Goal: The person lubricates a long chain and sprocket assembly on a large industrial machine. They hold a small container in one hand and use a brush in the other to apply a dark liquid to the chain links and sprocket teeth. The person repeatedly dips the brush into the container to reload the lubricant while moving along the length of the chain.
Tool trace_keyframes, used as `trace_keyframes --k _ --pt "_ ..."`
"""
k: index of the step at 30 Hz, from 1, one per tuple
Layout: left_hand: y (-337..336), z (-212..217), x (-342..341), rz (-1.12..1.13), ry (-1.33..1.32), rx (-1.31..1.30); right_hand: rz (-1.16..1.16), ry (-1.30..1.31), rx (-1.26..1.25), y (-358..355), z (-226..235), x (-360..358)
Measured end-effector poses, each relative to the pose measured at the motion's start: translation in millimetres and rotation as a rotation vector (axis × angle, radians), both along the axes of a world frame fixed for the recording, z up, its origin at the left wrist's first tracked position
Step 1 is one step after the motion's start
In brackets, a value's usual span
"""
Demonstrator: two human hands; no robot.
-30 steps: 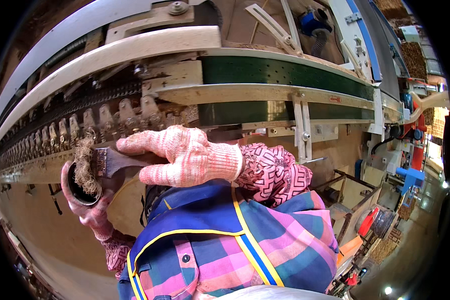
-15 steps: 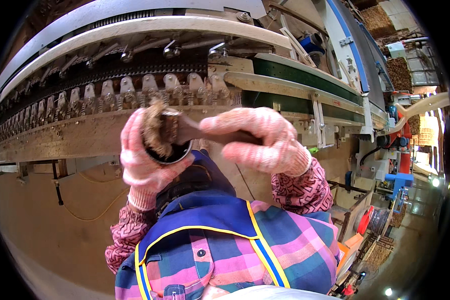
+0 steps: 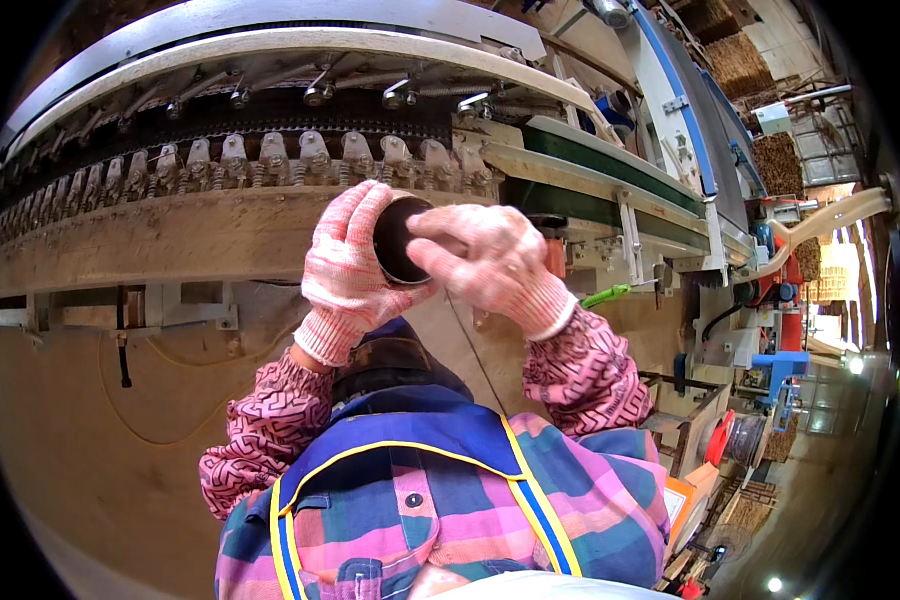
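My left hand [image 3: 348, 265], in a pink-and-white knit glove, is wrapped round a dark-insided round can [image 3: 394, 238] and tips its mouth to the right. Gloved alike, my right hand [image 3: 490, 262] is closed, with its fingertips at the can's rim. The brush it gripped in the earlier frame is hidden now, its bristles apparently down in the can or behind the fingers. Both hands are just in front of the long machine [image 3: 150, 235], close to its row of metal brackets with springs [image 3: 315, 160].
A green conveyor bed [image 3: 610, 175] with pale rails continues the machine to the right. Bright green plastic [image 3: 606, 295] sticks out beside my right wrist. A thin yellowish hose [image 3: 160, 440] lies on the floor at left. A wire spool [image 3: 748, 438] stands at the right.
My left hand has moved right and up with the can. The right hand has come in to the can's mouth, and the brush's bristles and handle have gone out of sight.
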State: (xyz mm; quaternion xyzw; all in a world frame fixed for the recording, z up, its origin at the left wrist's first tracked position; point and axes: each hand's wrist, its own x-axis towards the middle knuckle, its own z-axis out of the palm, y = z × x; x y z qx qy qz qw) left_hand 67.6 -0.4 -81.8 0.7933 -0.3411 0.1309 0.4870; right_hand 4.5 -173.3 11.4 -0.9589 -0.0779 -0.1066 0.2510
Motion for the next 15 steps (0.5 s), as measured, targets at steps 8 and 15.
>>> trace_keyframes --k 8,15 --pt "-2.9 7.7 3.5 0.003 0.001 0.001 0.063 -0.009 0.059 -4.6 -3.5 1.5" --pt "-8.6 22.2 12.3 -0.015 0.131 0.055 -0.018 0.035 0.510 -22.9 22.9 -28.9"
